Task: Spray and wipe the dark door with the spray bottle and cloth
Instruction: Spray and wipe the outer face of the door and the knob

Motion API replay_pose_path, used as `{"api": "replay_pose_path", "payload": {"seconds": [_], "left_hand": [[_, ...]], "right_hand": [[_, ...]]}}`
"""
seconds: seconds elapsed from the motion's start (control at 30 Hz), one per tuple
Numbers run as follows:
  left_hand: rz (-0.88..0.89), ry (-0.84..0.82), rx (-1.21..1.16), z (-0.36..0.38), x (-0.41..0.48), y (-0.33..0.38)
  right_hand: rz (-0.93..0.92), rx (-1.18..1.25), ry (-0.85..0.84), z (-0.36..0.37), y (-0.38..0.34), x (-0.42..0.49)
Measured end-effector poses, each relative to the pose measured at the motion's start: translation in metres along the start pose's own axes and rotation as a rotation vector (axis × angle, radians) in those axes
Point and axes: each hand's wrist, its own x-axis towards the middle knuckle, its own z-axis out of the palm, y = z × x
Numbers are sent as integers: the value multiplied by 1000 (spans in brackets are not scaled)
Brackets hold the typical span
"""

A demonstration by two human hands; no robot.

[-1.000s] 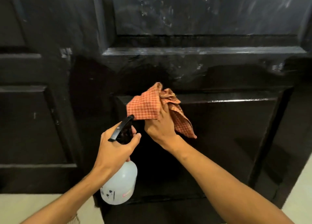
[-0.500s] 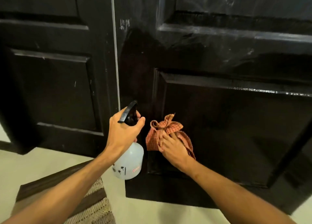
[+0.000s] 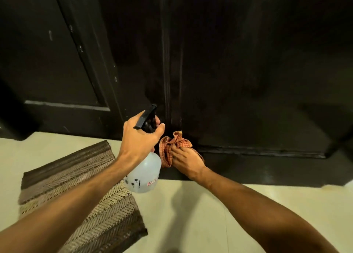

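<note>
The dark panelled door (image 3: pixel 248 71) fills the upper part of the view and reaches down to the floor. My left hand (image 3: pixel 140 140) grips the neck of a translucent white spray bottle (image 3: pixel 143 174) with a black trigger head, held just in front of the door. My right hand (image 3: pixel 186 160) grips a bunched orange checked cloth (image 3: pixel 170 145) and presses it against the bottom rail of the door, close to the panel's lower left corner. The two hands are almost touching.
A second dark door leaf (image 3: pixel 53 61) stands to the left. A brown woven doormat (image 3: pixel 80 186) lies on the pale tiled floor (image 3: pixel 210 214) at the lower left, under my left forearm.
My right hand has wiped the cloth down the door from the middle rail to its bottom edge. The view and my left hand with the bottle followed downward; the mat and floor came into sight.
</note>
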Motion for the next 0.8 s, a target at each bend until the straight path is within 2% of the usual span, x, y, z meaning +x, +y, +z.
{"api": "replay_pose_path", "payload": {"seconds": [0.13,0.27,0.33,0.5,0.6,0.67,0.73,0.8], "left_hand": [[1,-46,44,15,-5,-13],[-5,-85,53,33,-9,-11],[-12,-109,49,42,-9,-10],[-29,-173,28,67,-12,-11],[0,-237,38,83,-16,-14],[20,-274,49,93,-17,-18],[15,-299,52,103,-18,-20],[19,-334,54,116,-20,-17]], "right_hand": [[60,-5,35,10,-8,-8],[242,125,88,13,-7,-35],[403,211,173,21,-3,-52],[752,331,525,33,4,-92],[1170,486,652,40,11,-110],[1380,650,664,35,9,-105],[1449,695,650,26,0,-91],[1366,718,614,17,-7,-84]]}}
